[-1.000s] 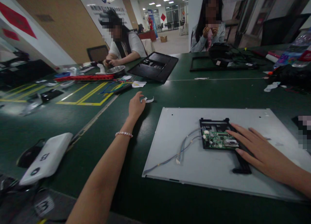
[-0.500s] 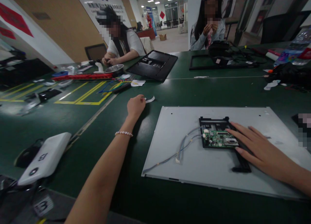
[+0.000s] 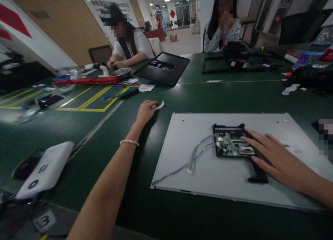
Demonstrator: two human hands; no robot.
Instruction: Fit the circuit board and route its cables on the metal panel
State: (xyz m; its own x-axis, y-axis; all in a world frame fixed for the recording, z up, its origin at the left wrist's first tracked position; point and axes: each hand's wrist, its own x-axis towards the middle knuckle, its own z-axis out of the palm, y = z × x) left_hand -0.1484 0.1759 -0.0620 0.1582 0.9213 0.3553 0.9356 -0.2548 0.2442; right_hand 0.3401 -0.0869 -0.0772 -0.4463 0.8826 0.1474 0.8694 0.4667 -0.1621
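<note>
My left hand is low over the green table, its fingers closed on one end of a short, curled white strip. Beneath my right hand, which is spread and flat, lies a grey-white flat display panel. Its fingertips touch the right side of a black plastic bracket resting on the panel. A green circuit board sits in that bracket. From the board's left side, thin grey-blue cables run across the panel toward its front left corner.
A white power bank lies at the left. Farther back are a black monitor housing, a black frame, a red strip and a metal bowl. Two people sit across the table. A plastic bottle stands far right.
The view has shifted slightly. My left hand stays at the white strip with its fingers a little changed in pose; my right hand keeps its place on the bracket.
</note>
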